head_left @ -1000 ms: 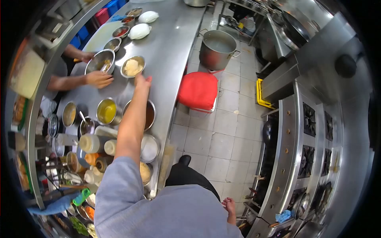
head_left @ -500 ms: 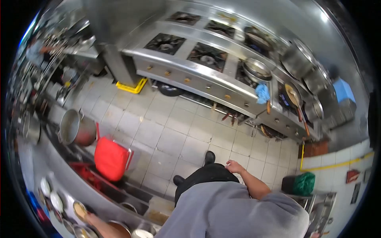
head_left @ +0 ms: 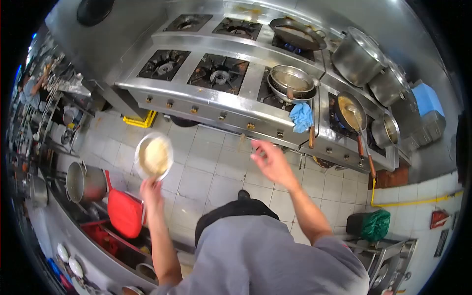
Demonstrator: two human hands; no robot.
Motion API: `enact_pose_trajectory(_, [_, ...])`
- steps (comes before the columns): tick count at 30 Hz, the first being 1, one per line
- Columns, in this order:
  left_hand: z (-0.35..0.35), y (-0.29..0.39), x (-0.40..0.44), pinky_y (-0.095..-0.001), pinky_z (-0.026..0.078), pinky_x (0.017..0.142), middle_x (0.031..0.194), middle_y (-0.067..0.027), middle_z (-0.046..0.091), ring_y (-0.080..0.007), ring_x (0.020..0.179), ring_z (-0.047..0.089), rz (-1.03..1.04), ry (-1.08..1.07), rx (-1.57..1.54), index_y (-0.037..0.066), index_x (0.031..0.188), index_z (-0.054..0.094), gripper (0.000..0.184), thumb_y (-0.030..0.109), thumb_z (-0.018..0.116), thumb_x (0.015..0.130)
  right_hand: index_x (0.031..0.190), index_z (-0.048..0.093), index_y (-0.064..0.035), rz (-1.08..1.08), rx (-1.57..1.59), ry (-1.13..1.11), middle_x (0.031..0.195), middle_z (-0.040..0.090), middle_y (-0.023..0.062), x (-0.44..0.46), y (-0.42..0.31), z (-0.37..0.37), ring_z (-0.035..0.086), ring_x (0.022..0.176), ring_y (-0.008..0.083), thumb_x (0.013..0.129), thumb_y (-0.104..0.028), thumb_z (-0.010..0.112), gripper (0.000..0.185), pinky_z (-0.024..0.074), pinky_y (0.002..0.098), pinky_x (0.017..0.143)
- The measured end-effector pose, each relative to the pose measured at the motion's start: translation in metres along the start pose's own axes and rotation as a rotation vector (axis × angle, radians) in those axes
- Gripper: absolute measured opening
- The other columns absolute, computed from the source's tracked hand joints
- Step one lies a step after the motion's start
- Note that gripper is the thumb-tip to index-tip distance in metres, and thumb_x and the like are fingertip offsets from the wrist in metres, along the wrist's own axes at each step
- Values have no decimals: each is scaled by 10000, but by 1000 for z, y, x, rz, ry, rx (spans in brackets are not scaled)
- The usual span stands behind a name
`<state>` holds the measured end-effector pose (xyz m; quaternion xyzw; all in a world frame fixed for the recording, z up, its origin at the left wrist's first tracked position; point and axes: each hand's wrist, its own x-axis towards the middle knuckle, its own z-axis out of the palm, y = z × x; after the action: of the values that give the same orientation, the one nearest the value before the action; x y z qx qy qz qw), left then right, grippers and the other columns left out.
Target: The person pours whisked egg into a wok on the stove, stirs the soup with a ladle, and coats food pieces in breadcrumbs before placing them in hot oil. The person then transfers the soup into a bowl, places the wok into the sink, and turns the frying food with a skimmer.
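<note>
My left hand [head_left: 152,192] is closed on the rim of a pale round bowl [head_left: 140,156], held out over the floor. A mound of pale yellow food [head_left: 157,155] fills much of it; I cannot tell what food. My right hand [head_left: 271,163] reaches forward, short of the stove front, fingers apart and holding nothing. Beyond it, a blue cloth [head_left: 301,117] hangs beside stacked metal pans [head_left: 292,81] on a burner. To the right, a frying pan [head_left: 361,104] of brownish sauce sits over a flame, with a long-handled ladle [head_left: 358,122] in it.
The steel stove [head_left: 206,101] spans the back, with a wok [head_left: 297,35] over a flame. Large pots [head_left: 358,56] stand at right. A red chair [head_left: 124,214] and a big pot [head_left: 87,182] are at left. A green-lined bin [head_left: 375,225] stands right.
My left hand has lifted the bowl from the counter at lower left and swung it forward over the floor. My right hand has risen from my side toward the stove, its fingers opening.
</note>
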<state>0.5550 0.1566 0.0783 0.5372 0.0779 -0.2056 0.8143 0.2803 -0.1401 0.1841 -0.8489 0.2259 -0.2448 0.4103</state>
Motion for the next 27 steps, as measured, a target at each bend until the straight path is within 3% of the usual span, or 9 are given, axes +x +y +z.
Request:
enact_pose_trajectory(2, [106, -5, -21, -254, 505, 619, 800, -48, 593, -115, 709, 580, -48, -159, 50, 26, 874, 549, 67, 23, 579, 815, 1153, 525, -42, -79, -47, -3, 1022, 569, 108, 34, -22, -37, 581, 805, 220, 824, -127, 628, 355, 476, 330, 639])
enact_pose_trajectory(4, [182, -15, -29, -220, 521, 566, 739, -40, 576, -99, 624, 567, -60, -260, 117, 24, 820, 543, 33, 32, 575, 826, 1147, 525, -39, -109, -98, -1, 1022, 568, 110, 64, -31, -64, 579, 818, 234, 827, -117, 622, 344, 479, 337, 659])
enact_pose_trajectory(10, [310, -31, -18, -218, 525, 517, 672, -24, 554, -83, 553, 553, -37, -523, 298, 40, 709, 495, 149, 18, 564, 840, 1118, 523, -9, -370, -368, -37, 1084, 542, 122, 152, -7, -99, 494, 1021, 291, 758, -74, 645, 386, 414, 381, 881])
enact_pose_trajectory(13, [348, -36, 2, -211, 527, 548, 729, -37, 597, -74, 592, 570, 29, -640, 318, 34, 761, 536, 92, 36, 572, 845, 1150, 520, -42, -401, -523, -148, 1123, 532, 112, 187, 16, -103, 488, 1024, 300, 765, -107, 652, 413, 416, 367, 872])
enact_pose_trajectory(17, [392, -43, 42, -219, 533, 543, 729, -42, 596, -76, 584, 567, -31, -707, 330, 29, 755, 537, 100, 33, 566, 851, 1107, 543, -53, -358, -706, -40, 1071, 526, 88, 222, 23, -106, 499, 982, 267, 728, -112, 680, 407, 431, 370, 831])
enact_pose_trajectory(22, [449, -49, 85, -231, 540, 558, 731, -52, 591, -89, 588, 569, -107, -788, 264, 21, 759, 541, 87, 44, 585, 830, 955, 543, -50, -319, -704, 3, 958, 552, 89, 269, 41, -114, 513, 940, 269, 689, -36, 652, 288, 435, 373, 783])
enact_pose_trajectory(27, [496, -54, 111, -232, 549, 535, 703, -39, 549, -77, 574, 536, -177, -825, 264, 15, 714, 510, 120, 8, 576, 814, 932, 547, -45, -298, -698, -24, 888, 555, 99, 307, 55, -128, 525, 901, 272, 684, -34, 640, 265, 416, 384, 776])
